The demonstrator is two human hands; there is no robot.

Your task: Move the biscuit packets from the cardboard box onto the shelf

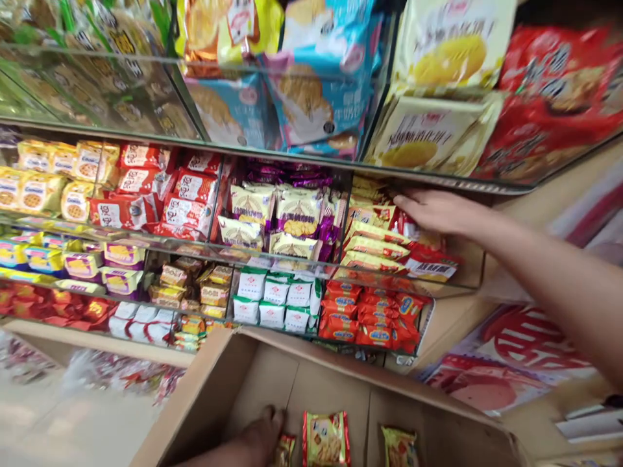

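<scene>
My right hand [433,211] reaches into the right-hand compartment of the middle shelf. Its visible fingers stretch left over the packets, and some fingers are hidden. Beneath it are a stack of yellow snack packets [377,248] and red packets with white labels [431,267]. Low in the view, my left hand [256,438] is inside an open cardboard box [296,363]. Its fingers are bent around a small yellow-and-red snack packet [285,449], partly covered by the hand. Also in the box are a red-edged yellow packet [326,438] and a yellowish packet [400,446].
Cream biscuit packets [298,211] fill the adjoining compartment. White-and-green packets [275,292] and red packets [377,318] sit on the lower tier. A clear shelf front [302,159] with larger bags behind it runs above my right hand. Printed pink-and-red packaging [516,350] stands at right.
</scene>
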